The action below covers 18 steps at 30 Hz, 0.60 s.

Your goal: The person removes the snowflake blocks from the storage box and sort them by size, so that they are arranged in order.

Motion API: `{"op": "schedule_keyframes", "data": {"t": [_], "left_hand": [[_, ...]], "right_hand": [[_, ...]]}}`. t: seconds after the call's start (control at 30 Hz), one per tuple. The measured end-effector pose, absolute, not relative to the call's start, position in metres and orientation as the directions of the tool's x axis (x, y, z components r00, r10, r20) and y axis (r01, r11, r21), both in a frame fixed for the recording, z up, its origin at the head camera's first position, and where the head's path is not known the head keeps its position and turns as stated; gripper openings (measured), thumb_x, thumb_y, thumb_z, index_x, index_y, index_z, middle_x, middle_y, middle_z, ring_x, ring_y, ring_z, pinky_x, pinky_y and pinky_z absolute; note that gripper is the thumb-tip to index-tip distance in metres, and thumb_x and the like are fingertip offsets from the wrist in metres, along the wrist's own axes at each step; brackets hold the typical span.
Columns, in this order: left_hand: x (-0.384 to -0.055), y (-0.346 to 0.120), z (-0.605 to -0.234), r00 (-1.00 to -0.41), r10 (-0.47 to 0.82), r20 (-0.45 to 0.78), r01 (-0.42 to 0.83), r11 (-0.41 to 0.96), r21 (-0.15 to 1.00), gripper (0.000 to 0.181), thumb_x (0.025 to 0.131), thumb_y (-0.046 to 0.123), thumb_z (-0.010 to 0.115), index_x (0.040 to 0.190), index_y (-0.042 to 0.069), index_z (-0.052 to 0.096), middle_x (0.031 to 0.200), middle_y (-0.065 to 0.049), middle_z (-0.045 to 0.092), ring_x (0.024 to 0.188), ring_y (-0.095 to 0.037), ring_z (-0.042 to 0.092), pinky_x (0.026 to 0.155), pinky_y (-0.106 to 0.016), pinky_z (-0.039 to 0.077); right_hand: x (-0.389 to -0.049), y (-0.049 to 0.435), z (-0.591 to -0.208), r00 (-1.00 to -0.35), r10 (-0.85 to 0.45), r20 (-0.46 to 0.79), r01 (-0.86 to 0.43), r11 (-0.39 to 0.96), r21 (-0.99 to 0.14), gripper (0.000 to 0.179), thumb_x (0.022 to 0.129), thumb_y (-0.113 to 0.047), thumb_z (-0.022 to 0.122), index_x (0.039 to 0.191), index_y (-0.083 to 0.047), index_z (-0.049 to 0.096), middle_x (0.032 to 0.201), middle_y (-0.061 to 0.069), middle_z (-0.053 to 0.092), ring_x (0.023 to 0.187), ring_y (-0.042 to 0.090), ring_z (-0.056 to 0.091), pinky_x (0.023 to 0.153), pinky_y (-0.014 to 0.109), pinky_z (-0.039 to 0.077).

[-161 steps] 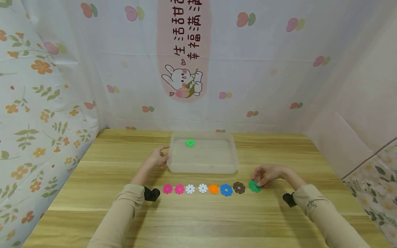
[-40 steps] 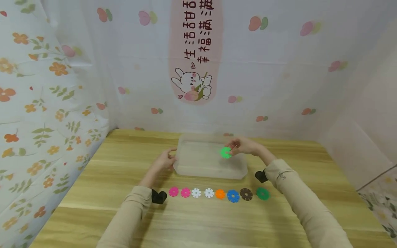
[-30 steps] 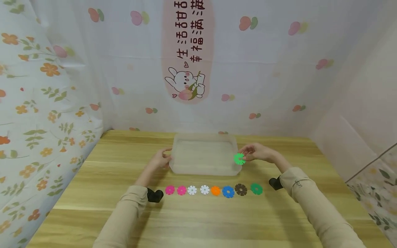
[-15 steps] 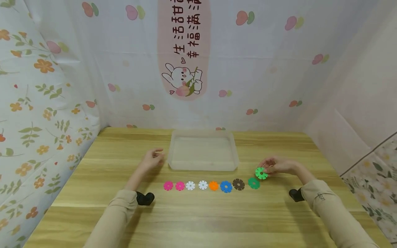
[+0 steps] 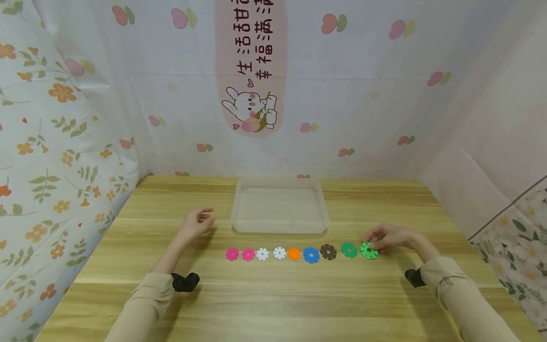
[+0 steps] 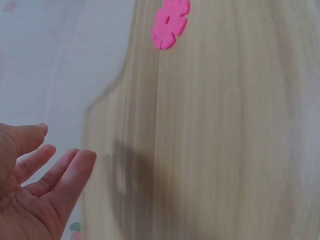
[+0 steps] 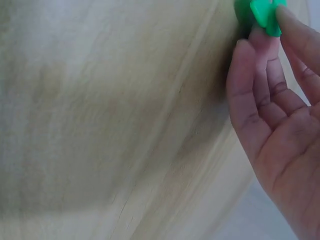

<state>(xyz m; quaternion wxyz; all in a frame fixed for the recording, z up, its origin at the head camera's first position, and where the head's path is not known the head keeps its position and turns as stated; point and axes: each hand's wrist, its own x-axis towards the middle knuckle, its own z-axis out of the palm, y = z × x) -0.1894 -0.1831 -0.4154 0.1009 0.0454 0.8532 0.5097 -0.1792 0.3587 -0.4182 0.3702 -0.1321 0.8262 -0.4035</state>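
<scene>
My right hand (image 5: 390, 237) pinches a bright green notched disc (image 5: 369, 250) at the right end of a row on the table. In the right wrist view the thumb and a finger hold the bright green disc (image 7: 267, 15) by its edge. Just left of it lies a darker green disc (image 5: 349, 250), then a brown one (image 5: 328, 251), a blue one (image 5: 311, 255) and an orange one (image 5: 294, 253). White discs (image 5: 279, 253) and pink discs (image 5: 232, 254) continue the row. My left hand (image 5: 197, 224) holds nothing, fingers loosely bent, left of the box. A pink disc (image 6: 170, 22) shows in the left wrist view.
A translucent plastic box (image 5: 279, 228) stands behind the row, with nothing visible inside. The wooden table (image 5: 273, 304) ends at a patterned cloth (image 5: 363, 109) at the back, and more cloth hangs at both sides.
The right hand took the bright green disc out of the box and brought it right and down to the row's end. My left hand let go of the box and drew back left.
</scene>
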Motion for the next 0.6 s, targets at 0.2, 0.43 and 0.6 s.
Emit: {"op": "schedule_keyframes", "data": {"t": [0.2,0.43,0.6], "left_hand": [[-0.182,-0.194,-0.409,-0.986,0.145,-0.082,0.026,0.619,0.785,0.043,0.096,0.016,0.045,0.132,-0.006,0.039,0.122,-0.032,0.05,0.11,-0.044,0.051,0.086,-0.046,0.051],[-0.178,-0.204,-0.407,-0.994,0.106,-0.013,0.081,0.825,0.559,0.046,0.098,0.025,0.041,0.135,-0.002,0.037,0.13,-0.032,0.044,0.11,-0.045,0.05,0.086,-0.057,0.046],[-0.186,-0.205,-0.412,-0.984,0.143,0.108,0.173,0.92,0.353,0.05,0.097,0.027,0.042,0.139,0.001,0.031,0.14,-0.034,0.028,0.123,-0.052,0.032,0.097,-0.065,0.033]], "right_hand": [[-0.176,0.355,-0.414,-0.742,-0.47,-0.477,0.046,0.675,-0.736,0.036,0.092,-0.013,0.054,0.117,0.013,0.05,0.096,0.009,0.06,0.075,0.011,0.051,0.063,0.025,0.048],[-0.179,0.35,-0.414,-0.915,-0.327,-0.236,-0.129,0.793,-0.596,0.043,0.096,-0.023,0.048,0.124,0.008,0.045,0.117,0.032,0.05,0.108,0.046,0.048,0.085,0.054,0.046],[-0.196,0.34,-0.416,-0.959,-0.282,-0.018,-0.251,0.879,-0.405,0.058,0.094,-0.03,0.049,0.139,0.002,0.029,0.136,0.04,0.026,0.125,0.059,0.019,0.096,0.073,0.021]]}}
